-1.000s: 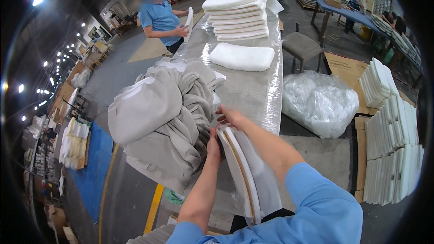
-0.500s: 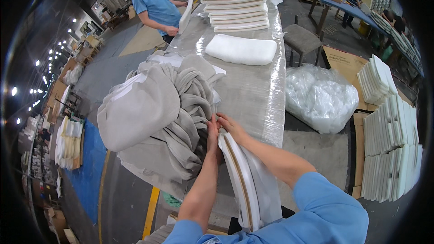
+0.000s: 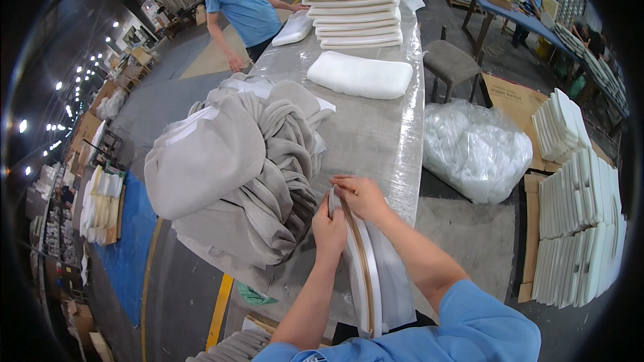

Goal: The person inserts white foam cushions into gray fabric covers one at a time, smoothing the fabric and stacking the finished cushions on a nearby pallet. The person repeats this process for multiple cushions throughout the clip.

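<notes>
A long white cushion pad [image 3: 376, 275] with a brown strip along its edge stands on its side between my forearms, its near end against my body. At its far end, a narrow grey fabric edge [image 3: 332, 200] rises between my hands. My left hand [image 3: 329, 228] is closed on that edge from the left, thumb up. My right hand [image 3: 361, 196] pinches it from the right, fingers bent over the top. A heap of grey fabric covers [image 3: 208, 161] lies just left of my hands.
A single white pad [image 3: 360, 75] and a pad stack [image 3: 352, 13] lie farther along the plastic-wrapped table [image 3: 362, 127]. A co-worker [image 3: 241, 10] stands at its far left. To the right are a clear plastic bag [image 3: 476, 151], a stool [image 3: 451, 60] and stacked white pads [image 3: 573, 228].
My hands have drawn back toward me and slightly right, away from the heap, with the grey edge now between them. The co-worker's pad has gone down onto the table beside the stack.
</notes>
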A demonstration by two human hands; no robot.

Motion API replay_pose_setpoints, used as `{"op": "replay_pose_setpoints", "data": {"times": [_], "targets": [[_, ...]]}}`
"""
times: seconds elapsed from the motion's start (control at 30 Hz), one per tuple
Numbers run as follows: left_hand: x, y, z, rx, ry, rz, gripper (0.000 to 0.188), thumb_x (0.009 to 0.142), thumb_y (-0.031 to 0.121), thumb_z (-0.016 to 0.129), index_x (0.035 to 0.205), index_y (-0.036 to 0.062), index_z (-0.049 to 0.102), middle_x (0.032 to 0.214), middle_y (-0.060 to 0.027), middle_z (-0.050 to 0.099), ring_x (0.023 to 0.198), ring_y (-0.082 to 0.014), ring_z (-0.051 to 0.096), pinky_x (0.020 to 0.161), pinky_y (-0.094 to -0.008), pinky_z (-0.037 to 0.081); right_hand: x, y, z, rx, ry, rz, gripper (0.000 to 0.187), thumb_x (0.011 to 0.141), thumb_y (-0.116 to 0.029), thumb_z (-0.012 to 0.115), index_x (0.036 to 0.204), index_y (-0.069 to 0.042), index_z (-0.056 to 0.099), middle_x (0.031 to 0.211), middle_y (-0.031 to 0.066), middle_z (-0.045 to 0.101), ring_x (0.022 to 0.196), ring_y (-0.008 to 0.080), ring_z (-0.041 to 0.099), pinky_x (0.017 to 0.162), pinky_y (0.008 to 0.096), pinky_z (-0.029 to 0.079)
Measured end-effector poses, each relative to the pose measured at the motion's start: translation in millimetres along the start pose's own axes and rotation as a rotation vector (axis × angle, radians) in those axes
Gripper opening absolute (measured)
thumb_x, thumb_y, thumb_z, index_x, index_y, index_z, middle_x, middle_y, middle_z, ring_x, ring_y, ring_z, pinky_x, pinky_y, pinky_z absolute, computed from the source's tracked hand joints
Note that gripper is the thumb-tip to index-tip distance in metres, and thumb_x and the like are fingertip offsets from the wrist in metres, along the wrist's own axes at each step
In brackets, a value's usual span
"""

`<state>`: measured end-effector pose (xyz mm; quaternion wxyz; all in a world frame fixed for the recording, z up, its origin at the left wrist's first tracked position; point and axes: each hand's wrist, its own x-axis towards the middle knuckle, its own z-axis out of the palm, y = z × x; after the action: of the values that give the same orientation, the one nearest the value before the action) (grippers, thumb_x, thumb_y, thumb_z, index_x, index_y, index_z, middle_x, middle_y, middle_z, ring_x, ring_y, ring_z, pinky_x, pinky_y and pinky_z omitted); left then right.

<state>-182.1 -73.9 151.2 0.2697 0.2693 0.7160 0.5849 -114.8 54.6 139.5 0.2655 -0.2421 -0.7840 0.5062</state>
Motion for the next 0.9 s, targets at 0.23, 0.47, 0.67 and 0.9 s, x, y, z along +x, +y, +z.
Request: {"op": "replay_pose_setpoints", "data": {"times": [0.23, 0.47, 0.67, 0.9], "targets": [[18.5, -3.4, 6.6, 0.237, 0.278, 0.029, 0.033, 0.100, 0.013, 0.059, 0.123, -0.0090, 0.069, 0.118, -0.0268, 0.072, 0.111, -0.0385, 0.070, 0.099, -0.0410, 0.051, 0.4, 6.5, 31.8, -0.008, 0.278, -0.107, 0.019, 0.091, -0.002, 0.065, 0.108, -0.002, 0.075, 0.114, 0.0158, 0.075, 0.100, 0.0356, 0.073, 0.088, 0.0405, 0.057], [16.9, -3.6, 16.3, 0.231, 0.379, 0.091, 0.023, 0.103, 0.011, 0.057, 0.108, -0.0073, 0.069, 0.109, -0.0211, 0.070, 0.104, -0.0380, 0.067, 0.094, -0.0434, 0.052, -1.8, 10.5, 46.0, 0.054, 0.374, -0.108, 0.014, 0.090, 0.002, 0.067, 0.100, -0.004, 0.074, 0.101, 0.0136, 0.074, 0.091, 0.0328, 0.070, 0.080, 0.0380, 0.056], [15.5, -12.7, 9.4, 0.135, 0.378, 0.251, 0.016, 0.103, 0.007, 0.057, 0.108, -0.0029, 0.068, 0.107, -0.0161, 0.068, 0.101, -0.0315, 0.066, 0.093, -0.0406, 0.051, -9.4, 10.7, 57.1, 0.107, 0.416, -0.107, 0.008, 0.092, 0.001, 0.068, 0.097, -0.003, 0.073, 0.101, 0.0126, 0.075, 0.092, 0.0289, 0.070, 0.081, 0.0370, 0.056], [19.2, -20.2, -1.8, 0.125, 0.336, 0.257, 0.010, 0.102, 0.005, 0.059, 0.101, -0.0016, 0.065, 0.106, -0.0152, 0.068, 0.102, -0.0294, 0.064, 0.094, -0.0393, 0.051, -11.5, 3.6, 65.7, 0.133, 0.407, -0.057, 0.005, 0.096, -0.002, 0.068, 0.097, -0.003, 0.072, 0.100, 0.0129, 0.075, 0.092, 0.0280, 0.071, 0.081, 0.0356, 0.056]]}}
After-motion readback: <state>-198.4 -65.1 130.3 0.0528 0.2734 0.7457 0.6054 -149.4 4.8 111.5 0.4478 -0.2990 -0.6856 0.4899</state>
